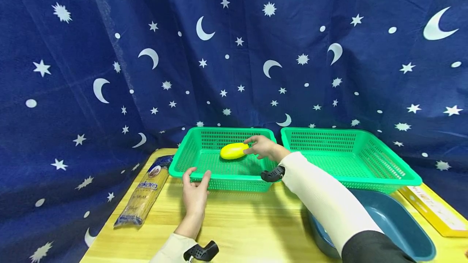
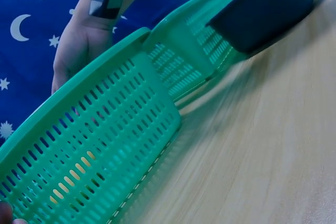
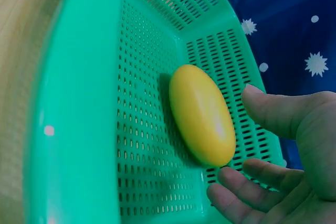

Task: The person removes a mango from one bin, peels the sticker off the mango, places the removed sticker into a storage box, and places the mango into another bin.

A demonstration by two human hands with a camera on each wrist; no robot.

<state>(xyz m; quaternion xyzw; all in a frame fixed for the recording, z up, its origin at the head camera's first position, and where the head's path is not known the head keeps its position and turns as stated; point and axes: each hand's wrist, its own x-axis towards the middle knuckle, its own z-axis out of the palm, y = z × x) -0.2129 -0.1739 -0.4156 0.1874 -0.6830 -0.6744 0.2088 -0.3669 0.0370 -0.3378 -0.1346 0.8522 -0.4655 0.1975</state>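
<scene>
A smooth, yellow, oblong fruit (image 1: 232,151), perhaps a toy melon, lies on the floor of the left green basket (image 1: 234,183). My right hand (image 1: 264,147) hovers over the basket beside the fruit's right end. In the right wrist view its thumb and fingers (image 3: 273,109) are spread apart, and a gap shows between the thumb and the yellow fruit (image 3: 202,115). My left hand (image 1: 195,200) is at the basket's front rim, thumb and forefinger apart. Only its fingertips (image 2: 6,212) appear in the left wrist view; whether they touch the basket I cannot tell.
A second green basket (image 1: 395,180) stands on the right, with a dark blue basin (image 1: 398,226) before it, partly behind my right arm. A yellow box (image 1: 436,210) lies at the far right. On the left is a pasta packet (image 1: 144,194). A starry curtain (image 1: 234,52) hangs behind.
</scene>
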